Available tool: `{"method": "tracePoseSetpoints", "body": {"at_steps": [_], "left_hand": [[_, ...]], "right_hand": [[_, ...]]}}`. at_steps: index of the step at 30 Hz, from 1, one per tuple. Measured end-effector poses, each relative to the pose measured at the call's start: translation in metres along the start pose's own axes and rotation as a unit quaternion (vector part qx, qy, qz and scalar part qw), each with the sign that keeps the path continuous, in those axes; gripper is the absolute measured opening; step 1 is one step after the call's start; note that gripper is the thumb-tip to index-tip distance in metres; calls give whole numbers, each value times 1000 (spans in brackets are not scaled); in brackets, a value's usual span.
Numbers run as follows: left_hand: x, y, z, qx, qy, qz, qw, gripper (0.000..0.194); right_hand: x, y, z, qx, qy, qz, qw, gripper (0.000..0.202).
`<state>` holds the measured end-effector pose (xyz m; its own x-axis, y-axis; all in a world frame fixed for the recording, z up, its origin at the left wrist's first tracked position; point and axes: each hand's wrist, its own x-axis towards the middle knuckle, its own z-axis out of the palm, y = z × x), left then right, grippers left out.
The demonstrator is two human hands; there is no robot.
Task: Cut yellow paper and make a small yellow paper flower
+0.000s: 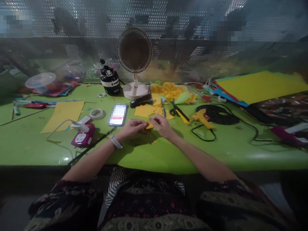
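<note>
A small orange-yellow piece (149, 124) is held between my two hands over the front middle of the green table. My left hand (132, 128) pinches its left side between thumb and fingers. At its right side, my right hand (162, 126) has its fingertips closed on the same piece. Just behind the hands lie orange-yellow paper pieces (144, 110). A phone (117, 115) with a lit screen lies left of them. Scissors (172, 110) and a yellow-and-black cutter (182, 115) lie behind and right of my right hand.
A white fan (136, 90) and dark bottle (110, 81) stand behind. Left are a tape roll (97, 114), purple power adapter (83, 136) and yellow sheet (64, 116). Right are a yellow glue gun (204, 119), black cable (252, 130) and stacked coloured sheets (262, 86).
</note>
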<state>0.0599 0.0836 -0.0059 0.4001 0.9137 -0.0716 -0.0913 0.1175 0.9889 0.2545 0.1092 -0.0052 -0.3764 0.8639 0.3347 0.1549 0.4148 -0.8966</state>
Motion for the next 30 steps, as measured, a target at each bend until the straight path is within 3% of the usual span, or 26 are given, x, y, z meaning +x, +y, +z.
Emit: {"method": "tracePoseSetpoints", "body": {"at_steps": [10, 16, 20, 25, 30], "left_hand": [[3, -9, -2, 27, -15, -40, 999, 40], [1, -7, -3, 98, -27, -20, 995, 42], [-1, -2, -1, 104, -11, -12, 994, 47], [0, -1, -3, 73, 26, -14, 997, 54], [3, -1, -8, 55, 31, -21, 998, 53]], "right_hand": [[0, 0, 6, -82, 23, -55, 995, 43], [1, 1, 5, -110, 28, -92, 989, 40], [0, 2, 3, -87, 23, -49, 995, 40], [-1, 2, -2, -60, -85, 24, 994, 49], [0, 1, -4, -25, -107, 52, 993, 41]]}}
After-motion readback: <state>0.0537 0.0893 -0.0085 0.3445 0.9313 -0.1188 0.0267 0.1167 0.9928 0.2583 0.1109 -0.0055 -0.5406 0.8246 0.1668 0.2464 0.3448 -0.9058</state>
